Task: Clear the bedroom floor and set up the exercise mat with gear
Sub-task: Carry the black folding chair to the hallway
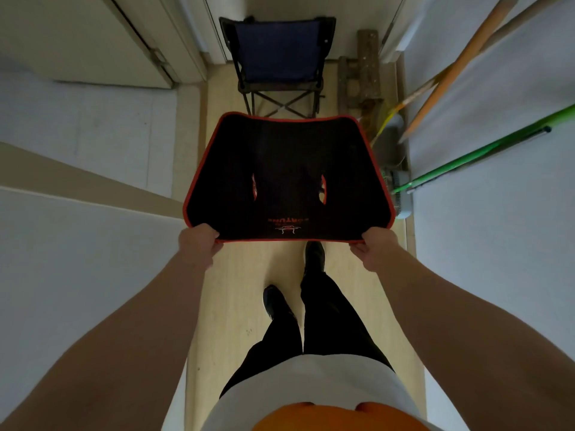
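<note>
Head view: I hold the mat [286, 157] by its near corners, left hand [199, 244] and right hand [373, 248] each pinching one. Risk: its far edge snagging the chair [277, 51].

A bright green pole [485, 152] and an orange wooden handle [460, 62] leaned against the right wall. A weathered brown wooden stand [365, 73] stood near them on the pale wood-plank floor [236, 275].

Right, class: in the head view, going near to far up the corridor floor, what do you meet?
First the left shoe → left hand and right hand, level → the black red-edged fabric they grip → blue folding chair.
</note>
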### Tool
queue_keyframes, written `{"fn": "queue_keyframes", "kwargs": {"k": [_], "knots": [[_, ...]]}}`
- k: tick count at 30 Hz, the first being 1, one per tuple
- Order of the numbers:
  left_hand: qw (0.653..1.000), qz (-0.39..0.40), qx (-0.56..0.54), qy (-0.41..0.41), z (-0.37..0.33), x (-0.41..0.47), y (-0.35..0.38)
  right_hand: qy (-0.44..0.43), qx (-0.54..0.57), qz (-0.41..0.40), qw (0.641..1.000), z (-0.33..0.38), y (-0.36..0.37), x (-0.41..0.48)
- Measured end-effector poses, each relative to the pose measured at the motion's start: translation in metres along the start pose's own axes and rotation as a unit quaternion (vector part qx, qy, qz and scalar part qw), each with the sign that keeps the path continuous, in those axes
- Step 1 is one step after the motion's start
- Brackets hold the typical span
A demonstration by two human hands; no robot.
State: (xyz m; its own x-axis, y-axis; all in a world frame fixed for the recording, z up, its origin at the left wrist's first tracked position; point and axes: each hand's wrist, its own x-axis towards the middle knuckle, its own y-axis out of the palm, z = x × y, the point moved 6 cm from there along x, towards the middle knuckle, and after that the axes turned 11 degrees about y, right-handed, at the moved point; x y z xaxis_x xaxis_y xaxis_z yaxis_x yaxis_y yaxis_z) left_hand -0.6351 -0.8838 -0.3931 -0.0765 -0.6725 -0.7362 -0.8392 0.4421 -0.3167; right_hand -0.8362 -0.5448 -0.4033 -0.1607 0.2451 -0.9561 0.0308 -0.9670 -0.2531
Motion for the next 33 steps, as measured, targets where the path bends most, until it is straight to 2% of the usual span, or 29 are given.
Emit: {"fn": "queue_keyframes", "kwargs": {"k": [8, 15, 20, 33], "knots": [[0.998, -0.057, 0.026, 0.012, 0.047, 0.011, -0.020, -0.025, 0.016, -0.021, 0.999, -0.027, -0.009, 0.025], [0.993, -0.095, -0.070, -0.008, 0.058, 0.011, -0.021, -0.031, 0.064, -0.042, 0.997, -0.036, -0.010, 0.034], [0.992, -0.097, -0.078, 0.024, 0.041, 0.015, -0.010, -0.065, 0.088, -0.021, 0.994, -0.024, 0.000, 0.032], [0.991, -0.107, -0.078, 0.033, -0.020, 0.050, 0.036, -0.092, 0.036, -0.035, 0.994, 0.061, 0.037, 0.032]]}}
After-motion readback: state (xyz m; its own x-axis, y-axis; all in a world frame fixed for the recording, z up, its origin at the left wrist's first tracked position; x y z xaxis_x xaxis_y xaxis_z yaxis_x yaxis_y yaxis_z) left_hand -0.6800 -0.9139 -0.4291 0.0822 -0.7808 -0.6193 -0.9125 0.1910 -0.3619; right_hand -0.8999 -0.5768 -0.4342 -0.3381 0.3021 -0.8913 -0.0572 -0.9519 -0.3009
